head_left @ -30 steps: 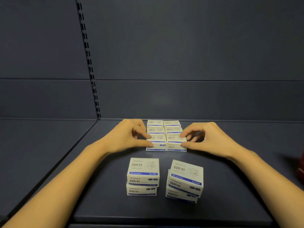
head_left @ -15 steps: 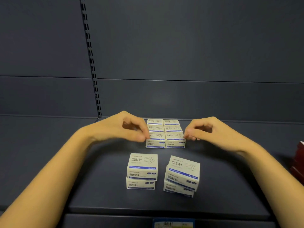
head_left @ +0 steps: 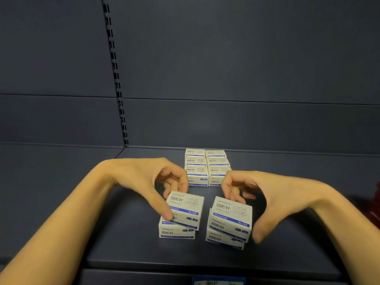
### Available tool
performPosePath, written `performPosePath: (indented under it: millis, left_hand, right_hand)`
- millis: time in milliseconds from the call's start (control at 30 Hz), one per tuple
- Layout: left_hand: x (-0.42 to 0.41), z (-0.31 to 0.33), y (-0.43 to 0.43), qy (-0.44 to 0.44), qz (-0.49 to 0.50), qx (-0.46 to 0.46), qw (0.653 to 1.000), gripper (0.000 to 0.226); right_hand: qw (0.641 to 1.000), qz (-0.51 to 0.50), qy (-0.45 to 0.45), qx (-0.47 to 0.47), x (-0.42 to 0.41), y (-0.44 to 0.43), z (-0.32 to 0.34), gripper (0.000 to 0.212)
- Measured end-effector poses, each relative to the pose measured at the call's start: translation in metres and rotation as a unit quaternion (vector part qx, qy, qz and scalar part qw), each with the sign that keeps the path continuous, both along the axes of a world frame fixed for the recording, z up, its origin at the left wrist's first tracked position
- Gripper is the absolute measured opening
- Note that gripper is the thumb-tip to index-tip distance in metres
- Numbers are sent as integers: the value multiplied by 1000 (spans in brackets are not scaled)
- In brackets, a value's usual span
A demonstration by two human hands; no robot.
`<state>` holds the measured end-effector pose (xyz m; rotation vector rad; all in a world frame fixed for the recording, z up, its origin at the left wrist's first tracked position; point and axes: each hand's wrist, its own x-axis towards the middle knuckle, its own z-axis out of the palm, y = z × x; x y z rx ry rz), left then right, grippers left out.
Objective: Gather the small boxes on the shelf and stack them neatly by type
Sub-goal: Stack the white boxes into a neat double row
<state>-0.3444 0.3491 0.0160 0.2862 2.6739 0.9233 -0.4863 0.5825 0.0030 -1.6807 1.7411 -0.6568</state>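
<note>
Both hands are now coming away from the back block of boxes [head_left: 207, 167], where they were pressing its sides half a second ago, and are moving to the two short stacks in front of it. The left hand [head_left: 156, 182] is closing thumb and fingers on the top box of the left stack [head_left: 186, 209], which is already sitting tilted on the box under it [head_left: 176, 232]. The right hand [head_left: 265, 200] is half open around the right stack [head_left: 229, 221]: fingertips are touching its back edge, but the thumb is apart from its side, so nothing is gripped there yet. The back block is looking tidy against the shelf [head_left: 127, 249] wall, so the work is probably shifting to these front boxes, which are still lying crooked.
</note>
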Motion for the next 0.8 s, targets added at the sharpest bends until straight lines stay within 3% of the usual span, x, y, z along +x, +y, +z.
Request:
performPosePath:
  millis: [133,267,500,700,800]
  left_hand:
    - [-2,-5,0,10,16,82,996,34]
    - [-6,-8,-4,52,67,115,990,27]
    - [-13,-14,-4,86,161,56,982,29]
    - [-20,-21,-1,121,189,27,974,34]
    - [-21,-23,-1,134,190,9,973,34]
  right_hand:
    - [1000,-8,17,-16,2,-1,-2,42]
    - [996,-56,9,-64,-2,-2,-4,33]
    - [972,-187,4,-144,-19,-2,-6,28]
    - [976,-203,53,-63,-26,-2,-15,29]
    - [975,-205,48,-74,-28,-3,-16,31]
